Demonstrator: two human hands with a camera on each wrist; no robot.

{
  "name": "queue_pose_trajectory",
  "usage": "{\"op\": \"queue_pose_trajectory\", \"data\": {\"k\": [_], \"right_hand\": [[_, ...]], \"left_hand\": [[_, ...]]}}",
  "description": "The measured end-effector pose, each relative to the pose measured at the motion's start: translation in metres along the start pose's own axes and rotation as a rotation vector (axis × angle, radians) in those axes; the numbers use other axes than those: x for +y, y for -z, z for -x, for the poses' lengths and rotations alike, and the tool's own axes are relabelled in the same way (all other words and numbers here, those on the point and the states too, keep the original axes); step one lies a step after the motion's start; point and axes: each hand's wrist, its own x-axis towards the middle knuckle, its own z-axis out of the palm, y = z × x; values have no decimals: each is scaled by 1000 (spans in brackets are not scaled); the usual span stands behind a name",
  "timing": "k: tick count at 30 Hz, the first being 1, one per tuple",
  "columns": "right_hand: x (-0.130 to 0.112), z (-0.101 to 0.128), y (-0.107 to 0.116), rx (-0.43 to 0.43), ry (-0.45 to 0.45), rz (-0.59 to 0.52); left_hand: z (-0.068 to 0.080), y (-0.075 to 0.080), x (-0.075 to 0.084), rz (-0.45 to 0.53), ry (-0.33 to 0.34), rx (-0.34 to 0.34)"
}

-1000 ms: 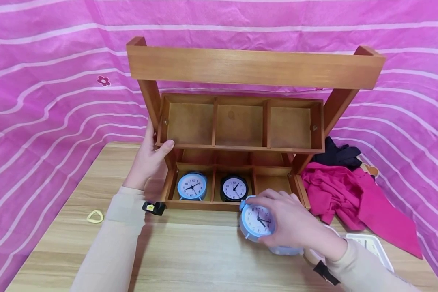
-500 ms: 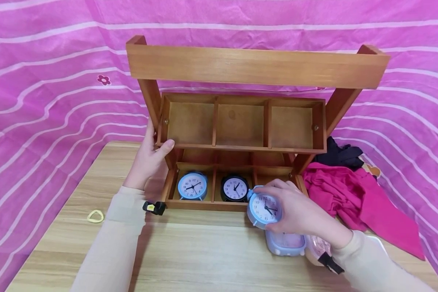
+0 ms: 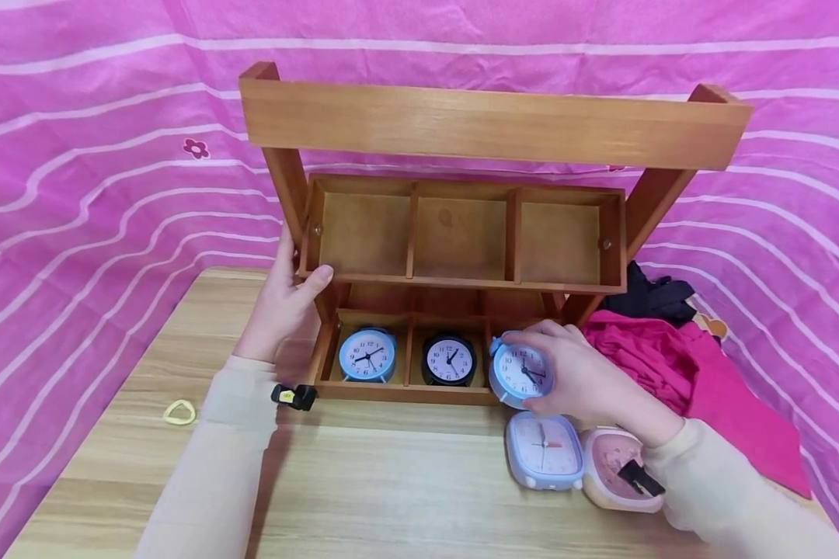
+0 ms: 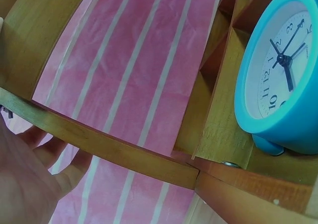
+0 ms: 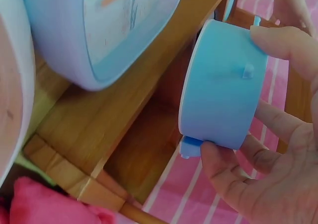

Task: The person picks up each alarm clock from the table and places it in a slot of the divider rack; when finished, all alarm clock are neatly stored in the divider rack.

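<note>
My right hand [image 3: 580, 373] grips a light blue round alarm clock [image 3: 520, 374], fingers over its top and thumb below, in front of the lower right compartment of a wooden two-tier shelf [image 3: 489, 128]. In the right wrist view that blue clock [image 5: 221, 85] shows side-on between thumb and fingers. My left hand [image 3: 280, 303] holds the shelf's left side, thumb on the upper tray's front corner. In the lower tray a blue alarm clock [image 3: 367, 356] stands in the left compartment and a black alarm clock [image 3: 449, 361] in the middle one. The upper tray's three compartments hold nothing.
A lavender square clock [image 3: 545, 450] and a pinkish clock [image 3: 618, 466] lie on the wooden table before the shelf's right end. Magenta cloth [image 3: 727, 396] and black cloth [image 3: 646, 295] are heaped at right. A yellow ring [image 3: 179, 412] lies at left. Pink striped fabric surrounds the table.
My right hand has carried the light blue clock right and up toward the lower right compartment, uncovering the lavender clock on the table. The left hand keeps its hold on the shelf.
</note>
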Motion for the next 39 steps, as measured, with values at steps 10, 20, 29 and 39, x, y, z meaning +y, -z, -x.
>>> {"op": "queue_pose_trajectory", "data": {"k": [10, 20, 29, 39], "right_hand": [[13, -9, 5, 3, -12, 6], [34, -14, 1, 1, -31, 2], [42, -18, -2, -24, -24, 2], [44, -20, -6, -33, -32, -7]], "left_hand": [[0, 1, 1, -7, -12, 3], [1, 0, 0, -11, -2, 2], [1, 0, 0, -4, 11, -5], [1, 0, 1, -7, 3, -7]]}}
